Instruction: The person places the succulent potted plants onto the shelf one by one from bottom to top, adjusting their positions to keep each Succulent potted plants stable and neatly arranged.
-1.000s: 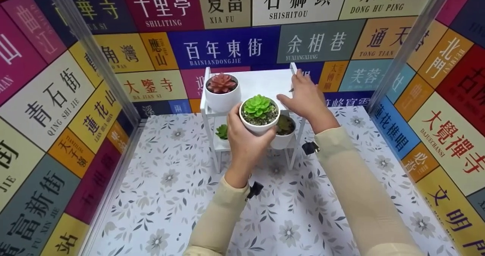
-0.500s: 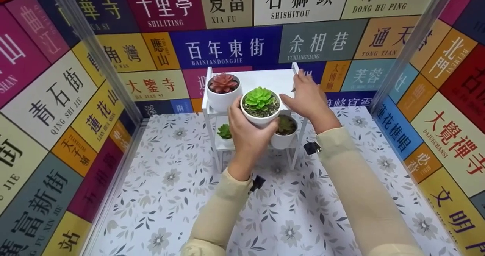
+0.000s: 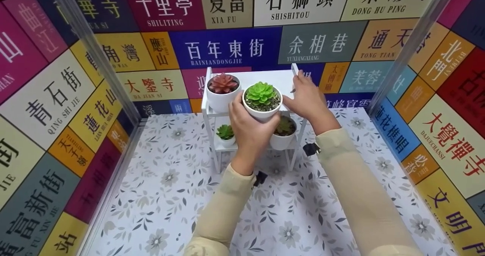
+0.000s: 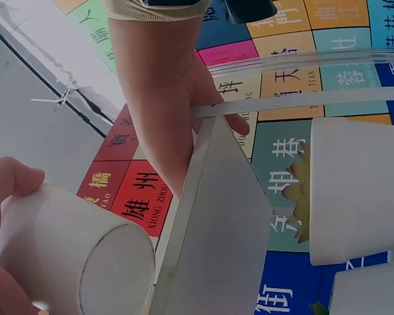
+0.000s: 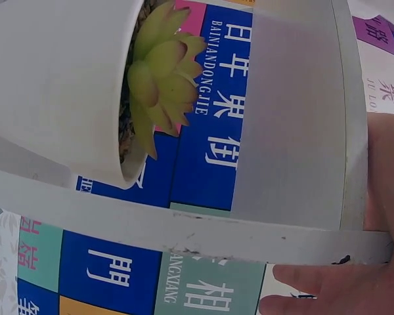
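Observation:
A white potted succulent (image 3: pixel 262 96) with bright green leaves is in my left hand (image 3: pixel 252 133), which grips its pot from below and the side. It is in front of the top board of a white two-tier plant stand (image 3: pixel 261 77). My right hand (image 3: pixel 308 99) holds the stand's upper right corner, thumb along the front and fingers on the outer side. In the left wrist view the held pot (image 4: pixel 75 252) is tilted, its base showing, beside the board's edge. The right wrist view shows the right hand (image 5: pixel 341 289) around the corner of the frame (image 5: pixel 203 230).
A reddish succulent in a white pot (image 3: pixel 223 100) stands on the top board's left. On the lower tier are a small green plant (image 3: pixel 226 133) and a darker potted succulent (image 3: pixel 284 135). Walls of coloured Chinese signs (image 3: pixel 227 49) surround the floral-patterned surface (image 3: pixel 170 195).
My left hand has moved slightly right and up with the potted succulent, closer to my right hand. The right hand stays on the stand's corner.

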The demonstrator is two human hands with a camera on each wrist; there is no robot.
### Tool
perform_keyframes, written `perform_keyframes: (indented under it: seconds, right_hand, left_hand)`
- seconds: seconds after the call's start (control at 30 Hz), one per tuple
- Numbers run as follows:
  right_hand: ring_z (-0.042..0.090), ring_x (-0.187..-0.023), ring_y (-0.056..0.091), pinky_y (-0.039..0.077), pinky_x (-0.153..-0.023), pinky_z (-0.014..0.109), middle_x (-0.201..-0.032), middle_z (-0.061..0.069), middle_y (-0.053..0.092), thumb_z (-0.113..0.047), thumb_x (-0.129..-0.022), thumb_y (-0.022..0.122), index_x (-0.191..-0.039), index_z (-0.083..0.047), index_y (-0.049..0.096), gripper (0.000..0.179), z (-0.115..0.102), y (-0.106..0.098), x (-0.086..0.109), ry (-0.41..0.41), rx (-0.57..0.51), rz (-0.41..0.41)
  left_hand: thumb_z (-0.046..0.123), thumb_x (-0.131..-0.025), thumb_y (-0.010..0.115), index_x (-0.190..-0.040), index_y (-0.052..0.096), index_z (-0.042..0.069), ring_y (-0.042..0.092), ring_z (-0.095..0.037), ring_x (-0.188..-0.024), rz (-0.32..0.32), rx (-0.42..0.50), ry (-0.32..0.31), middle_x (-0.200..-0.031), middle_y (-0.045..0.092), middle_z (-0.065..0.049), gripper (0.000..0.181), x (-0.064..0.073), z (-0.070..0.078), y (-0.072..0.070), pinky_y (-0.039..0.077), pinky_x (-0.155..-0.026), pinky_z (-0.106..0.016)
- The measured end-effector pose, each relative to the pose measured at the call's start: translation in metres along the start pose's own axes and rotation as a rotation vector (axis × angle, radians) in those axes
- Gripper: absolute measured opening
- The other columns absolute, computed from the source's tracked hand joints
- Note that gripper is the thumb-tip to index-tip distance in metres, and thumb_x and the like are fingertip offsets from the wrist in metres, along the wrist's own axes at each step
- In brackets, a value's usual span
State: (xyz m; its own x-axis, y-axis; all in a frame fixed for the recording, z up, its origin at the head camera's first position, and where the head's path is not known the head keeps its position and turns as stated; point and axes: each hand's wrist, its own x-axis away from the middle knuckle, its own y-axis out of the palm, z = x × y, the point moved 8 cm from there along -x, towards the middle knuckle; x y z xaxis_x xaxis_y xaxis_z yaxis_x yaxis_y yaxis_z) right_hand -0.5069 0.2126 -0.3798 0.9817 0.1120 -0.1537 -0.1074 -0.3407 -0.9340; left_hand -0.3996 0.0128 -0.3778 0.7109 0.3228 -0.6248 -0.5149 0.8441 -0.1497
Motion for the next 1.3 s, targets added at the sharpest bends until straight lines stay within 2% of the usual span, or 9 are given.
perform_keyframes:
  seconds: [0.23,0.47,0.63,0.93,1.3]
  right_hand:
    - [0.046,-0.164,0.011,0.017,-0.133,0.059,-0.178,0.022,0.01,-0.051,-0.1,0.059,-0.166,0.002,0.024,0.091,0.0,0.0,0.001,0.006,-0.03,-0.012]
    - [0.045,-0.164,0.011,0.018,-0.133,0.058,-0.178,0.022,0.011,-0.052,-0.1,0.06,-0.166,0.002,0.025,0.093,-0.001,0.0,0.001,0.001,-0.037,-0.003]
    - [0.044,-0.165,0.012,0.019,-0.133,0.058,-0.178,0.021,0.011,-0.054,-0.099,0.06,-0.166,0.002,0.026,0.094,-0.001,0.0,0.0,0.002,-0.036,-0.001]
    - [0.046,-0.164,0.013,0.019,-0.132,0.059,-0.178,0.022,0.011,-0.05,-0.1,0.06,-0.167,0.002,0.025,0.092,0.001,0.001,-0.001,0.012,-0.024,-0.008]
    - [0.045,-0.164,0.012,0.018,-0.133,0.059,-0.178,0.02,0.009,-0.051,-0.1,0.06,-0.167,0.0,0.024,0.092,0.001,0.002,0.0,0.006,-0.033,-0.012]
  left_hand:
    - [0.033,-0.065,0.096,-0.149,0.046,-0.001,0.056,-0.029,-0.13,0.038,-0.023,0.002,-0.139,0.057,-0.016,0.103,-0.004,-0.005,0.001,0.047,-0.117,-0.049]
    - [0.041,-0.067,0.098,-0.152,0.045,0.004,0.055,-0.028,-0.131,0.034,-0.053,-0.014,-0.139,0.057,-0.015,0.107,-0.007,-0.007,0.003,0.047,-0.116,-0.047]
    - [0.047,-0.071,0.096,-0.157,0.042,0.001,0.055,-0.03,-0.131,0.039,-0.11,0.01,-0.14,0.055,-0.018,0.111,-0.006,-0.006,0.005,0.047,-0.116,-0.046]
    - [0.051,-0.078,0.091,-0.159,0.034,-0.003,0.053,-0.033,-0.134,-0.007,-0.202,0.034,-0.145,0.051,-0.021,0.112,-0.004,-0.005,0.015,0.049,-0.115,-0.046]
    - [0.046,-0.085,0.087,-0.161,0.026,-0.007,0.046,-0.039,-0.142,-0.038,-0.203,-0.03,-0.151,0.044,-0.025,0.111,-0.004,-0.004,0.022,0.043,-0.122,-0.05]
